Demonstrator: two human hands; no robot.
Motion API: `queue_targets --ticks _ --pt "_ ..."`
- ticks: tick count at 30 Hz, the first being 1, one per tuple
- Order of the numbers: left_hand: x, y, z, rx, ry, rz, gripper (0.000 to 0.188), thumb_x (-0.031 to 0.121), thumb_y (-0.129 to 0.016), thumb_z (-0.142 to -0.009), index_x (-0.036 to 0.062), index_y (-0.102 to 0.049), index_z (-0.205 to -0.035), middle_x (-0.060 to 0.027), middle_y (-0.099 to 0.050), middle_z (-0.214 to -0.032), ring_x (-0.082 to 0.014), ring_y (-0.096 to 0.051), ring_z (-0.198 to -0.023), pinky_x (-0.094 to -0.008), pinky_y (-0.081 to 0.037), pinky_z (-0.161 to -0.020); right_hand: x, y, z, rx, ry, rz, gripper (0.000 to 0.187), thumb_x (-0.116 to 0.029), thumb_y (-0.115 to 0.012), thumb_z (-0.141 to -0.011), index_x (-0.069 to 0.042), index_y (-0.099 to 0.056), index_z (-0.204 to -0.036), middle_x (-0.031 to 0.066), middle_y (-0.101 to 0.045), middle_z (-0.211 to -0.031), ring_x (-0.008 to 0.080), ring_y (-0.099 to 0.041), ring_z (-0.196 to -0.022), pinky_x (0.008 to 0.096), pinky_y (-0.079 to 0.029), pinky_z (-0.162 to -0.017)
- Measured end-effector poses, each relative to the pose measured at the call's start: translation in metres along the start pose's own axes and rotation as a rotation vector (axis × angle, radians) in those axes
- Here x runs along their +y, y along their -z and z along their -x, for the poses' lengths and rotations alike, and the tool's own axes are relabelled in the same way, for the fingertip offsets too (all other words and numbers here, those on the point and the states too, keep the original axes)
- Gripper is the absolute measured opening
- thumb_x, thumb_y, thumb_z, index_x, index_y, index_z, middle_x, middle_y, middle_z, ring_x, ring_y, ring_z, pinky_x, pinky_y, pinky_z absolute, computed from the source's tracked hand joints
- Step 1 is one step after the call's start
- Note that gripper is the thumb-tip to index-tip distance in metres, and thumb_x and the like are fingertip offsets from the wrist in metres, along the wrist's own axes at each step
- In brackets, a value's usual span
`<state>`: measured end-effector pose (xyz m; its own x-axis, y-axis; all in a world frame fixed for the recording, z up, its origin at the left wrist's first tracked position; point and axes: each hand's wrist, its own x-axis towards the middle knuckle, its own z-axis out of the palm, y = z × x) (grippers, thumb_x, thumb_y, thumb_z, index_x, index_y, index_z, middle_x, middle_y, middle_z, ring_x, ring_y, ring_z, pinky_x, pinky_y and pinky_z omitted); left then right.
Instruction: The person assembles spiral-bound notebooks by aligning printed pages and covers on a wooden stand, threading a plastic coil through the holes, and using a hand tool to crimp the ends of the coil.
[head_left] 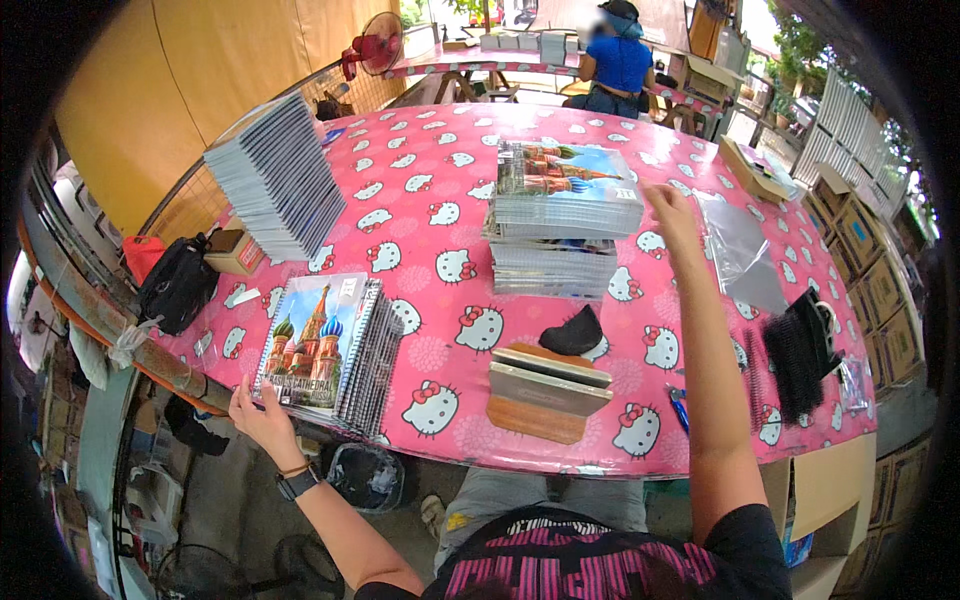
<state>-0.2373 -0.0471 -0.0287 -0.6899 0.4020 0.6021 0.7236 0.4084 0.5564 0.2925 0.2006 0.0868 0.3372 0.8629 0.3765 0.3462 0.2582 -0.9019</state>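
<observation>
A stack of wire-bound notebooks (318, 345) with a domed cathedral on the top cover lies at the table's near left. My left hand (265, 415) is at its near-left corner, fingers apart, the thumb against the cover. In the middle stands a taller pile of unbound books (560, 180) with the same kind of cover, its upper part offset from the lower. Just beside its right edge is my right hand (672, 212), fingers curled together; whatever they may pinch is too small to make out.
A tall leaning stack of books (275, 180) stands far left, near a black bag (178, 285). Close to me sits a wooden holder (545, 395) beside a black pad (572, 332). Black binding wires (795, 365) and clear plastic sheets (742, 250) lie right. A person (617, 62) sits beyond.
</observation>
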Motion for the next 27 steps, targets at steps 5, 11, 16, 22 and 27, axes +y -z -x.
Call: queue_targets --ticks 5,11,16,22,27 --pt "0.047 0.024 0.007 0.199 -0.095 0.063 0.047 0.022 -0.062 -0.084 0.0037 -0.049 -0.125 -0.0205 -0.037 -0.133 -0.0347 -0.035 -0.123 -0.0463 -0.028 -0.101 0.019 -0.013 -0.03 -0.209 -0.135 0.087 0.035 -0.028 -0.072 -0.075 0.005 -0.066 -0.085 0.0083 -0.063 -0.069 0.0145 -0.057 -0.06 0.0279 -0.046 -0.056" --pt "0.161 0.043 0.031 0.242 -0.285 0.796 0.043 0.011 -0.065 -0.081 -0.0043 -0.049 -0.118 -0.0161 -0.036 -0.131 -0.026 -0.036 -0.124 -0.0405 -0.033 -0.101 0.025 -0.01 -0.041 -0.186 -0.095 0.175 0.035 -0.03 -0.075 -0.072 0.003 -0.067 -0.083 0.0081 -0.063 -0.066 0.0136 -0.058 -0.056 0.0281 -0.047 -0.052" --pt "0.187 0.038 0.05 0.12 -0.359 0.9 0.035 0.003 -0.058 -0.083 -0.0012 -0.047 -0.117 -0.0125 -0.036 -0.133 -0.0213 -0.043 -0.114 -0.0347 -0.037 -0.097 0.013 -0.014 -0.022 -0.177 -0.158 0.139 0.037 -0.03 -0.075 -0.073 0.003 -0.067 -0.085 0.0092 -0.065 -0.072 0.0156 -0.06 -0.059 0.0287 -0.048 -0.053" --pt "0.198 0.028 0.063 0.046 -0.303 0.985 0.036 0.004 -0.062 -0.079 -0.0032 -0.05 -0.111 -0.015 -0.037 -0.128 -0.0258 -0.036 -0.122 -0.0392 -0.026 -0.104 0.018 -0.007 -0.039 -0.107 -0.019 0.214 0.03 -0.026 -0.074 -0.074 0.001 -0.066 -0.086 0.0081 -0.065 -0.073 0.015 -0.061 -0.062 0.028 -0.049 -0.056" --pt "0.228 0.024 0.077 -0.157 -0.368 1.135 0.046 0.009 -0.065 -0.079 -0.0023 -0.047 -0.119 -0.0163 -0.032 -0.134 -0.0247 -0.035 -0.124 -0.0404 -0.028 -0.104 -0.041 0.002 0.029 0.048 0.36 -0.051 0.019 -0.005 -0.068 -0.077 -0.002 -0.056 -0.092 0.0056 -0.061 -0.078 0.013 -0.059 -0.067 0.0263 -0.049 -0.059"
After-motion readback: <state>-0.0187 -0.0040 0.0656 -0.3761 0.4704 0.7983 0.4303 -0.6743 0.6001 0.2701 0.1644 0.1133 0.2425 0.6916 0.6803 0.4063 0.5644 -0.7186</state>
